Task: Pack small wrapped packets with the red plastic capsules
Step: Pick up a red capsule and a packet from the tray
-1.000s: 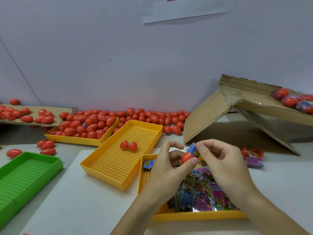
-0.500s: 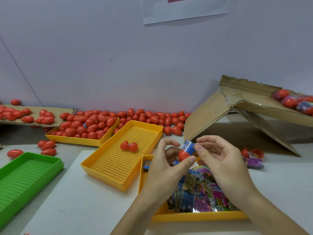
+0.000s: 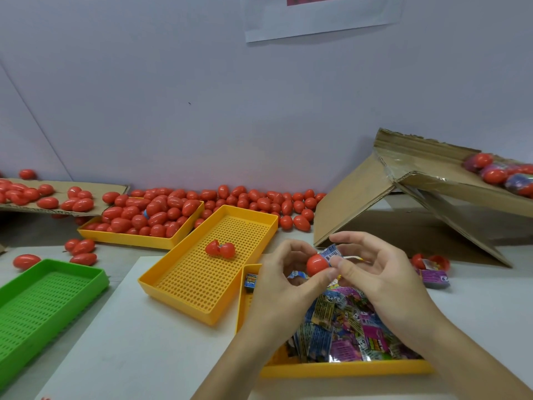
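Both hands are up over the near yellow plastic tray [image 3: 346,369] of bright wrapped packets, and it all comes down to one small meeting point. The left hand [image 3: 277,287] pinches a red plastic capsule half [image 3: 317,264] between thumb and fingertips, and the half sits right at the tips of those fingers, just to the inside of the hand. Touching it from the right is a small blue-and-white wrapped packet [image 3: 330,254], nipped between the right hand [image 3: 380,280]'s thumb and forefinger — so the packet lies directly left of the right hand's fingertips. The packet's long axis looks tilted, running up and to the right away from the capsule; how much of it is already inside, I can't tell. The right hand is the one to drive here, I'd say, pushing leftward along that tilt while the left holds steady. Off to the left hand's far side, a split red capsule [image 3: 220,249] rests in the perforated yellow tray [image 3: 202,284].
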`<act>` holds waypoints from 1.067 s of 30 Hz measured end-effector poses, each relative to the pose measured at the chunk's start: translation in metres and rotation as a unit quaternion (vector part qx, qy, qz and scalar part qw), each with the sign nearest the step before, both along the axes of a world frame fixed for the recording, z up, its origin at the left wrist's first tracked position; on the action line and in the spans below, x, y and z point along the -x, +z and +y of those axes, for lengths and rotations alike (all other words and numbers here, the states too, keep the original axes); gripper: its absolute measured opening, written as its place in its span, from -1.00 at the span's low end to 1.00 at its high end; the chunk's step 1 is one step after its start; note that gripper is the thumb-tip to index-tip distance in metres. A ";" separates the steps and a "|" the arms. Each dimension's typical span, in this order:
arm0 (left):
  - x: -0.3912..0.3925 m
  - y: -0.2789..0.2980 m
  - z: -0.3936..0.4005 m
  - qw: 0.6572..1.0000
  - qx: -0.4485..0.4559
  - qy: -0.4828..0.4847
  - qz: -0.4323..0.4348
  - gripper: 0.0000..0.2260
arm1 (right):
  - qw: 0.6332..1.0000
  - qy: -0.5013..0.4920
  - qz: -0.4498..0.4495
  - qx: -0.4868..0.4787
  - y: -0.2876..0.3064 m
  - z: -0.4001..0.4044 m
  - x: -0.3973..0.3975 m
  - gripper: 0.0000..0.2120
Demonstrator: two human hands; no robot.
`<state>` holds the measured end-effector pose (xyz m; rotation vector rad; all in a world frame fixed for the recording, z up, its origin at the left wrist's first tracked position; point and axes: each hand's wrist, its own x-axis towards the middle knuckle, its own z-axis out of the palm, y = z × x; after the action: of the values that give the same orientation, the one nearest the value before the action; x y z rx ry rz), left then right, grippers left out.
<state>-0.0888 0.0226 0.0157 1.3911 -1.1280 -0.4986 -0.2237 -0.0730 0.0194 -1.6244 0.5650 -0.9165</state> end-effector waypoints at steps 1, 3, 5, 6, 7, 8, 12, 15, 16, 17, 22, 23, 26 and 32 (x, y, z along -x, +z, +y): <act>0.001 0.001 0.000 1.000 0.007 0.000 0.010 -0.77 | 1.000 -0.002 -0.002 -0.002 0.000 0.000 0.000 -0.66; 0.001 0.001 0.000 1.000 0.014 -0.001 0.027 -0.79 | 1.000 -0.002 -0.004 -0.004 0.000 0.000 0.000 -0.67; -0.001 0.000 0.000 0.999 0.013 -0.001 0.030 -0.79 | 1.000 0.003 -0.002 -0.004 0.001 0.000 0.000 -0.67; -0.001 -0.001 0.000 1.000 0.012 0.000 0.028 -0.79 | 1.000 0.007 -0.001 -0.005 0.001 0.000 0.000 -0.68; -0.002 -0.001 0.000 1.000 0.011 0.000 0.026 -0.78 | 1.000 0.009 -0.001 -0.006 0.001 0.000 0.000 -0.69; -0.002 -0.002 0.000 1.000 0.010 -0.001 0.024 -0.78 | 1.000 0.010 0.000 -0.005 0.002 0.000 0.000 -0.70; -0.002 -0.001 0.000 1.000 0.008 -0.006 0.013 -0.77 | 1.000 0.000 0.020 0.012 0.002 0.000 0.000 -0.73; -0.001 0.000 0.000 1.000 0.008 -0.008 0.004 -0.77 | 1.000 -0.005 0.025 0.013 0.002 0.000 -0.001 -0.73; -0.001 0.000 0.000 1.000 0.009 -0.008 0.004 -0.77 | 1.000 -0.007 0.026 0.013 0.002 0.000 -0.001 -0.73; -0.001 0.000 0.000 1.000 0.009 -0.008 0.003 -0.77 | 1.000 -0.008 0.025 0.014 0.002 0.000 -0.001 -0.74; -0.001 0.000 0.001 1.000 0.008 0.001 -0.020 -0.79 | 0.999 -0.011 0.025 0.021 0.001 0.000 -0.001 -0.76; -0.001 0.000 0.001 1.000 0.007 0.005 -0.024 -0.79 | 0.999 -0.013 0.024 0.023 0.001 0.000 0.000 -0.76; 0.000 0.000 0.000 0.999 0.005 0.013 -0.033 -0.78 | 0.999 -0.020 0.021 0.029 0.001 -0.001 0.000 -0.77; 0.001 0.000 0.000 0.997 -0.001 0.024 -0.077 -0.76 | 0.998 -0.019 0.025 0.048 -0.001 -0.001 -0.001 -0.78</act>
<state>-0.0894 0.0231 0.0161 1.4752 -1.2140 -0.3637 -0.2230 -0.0740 0.0188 -1.7322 0.5962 -0.9458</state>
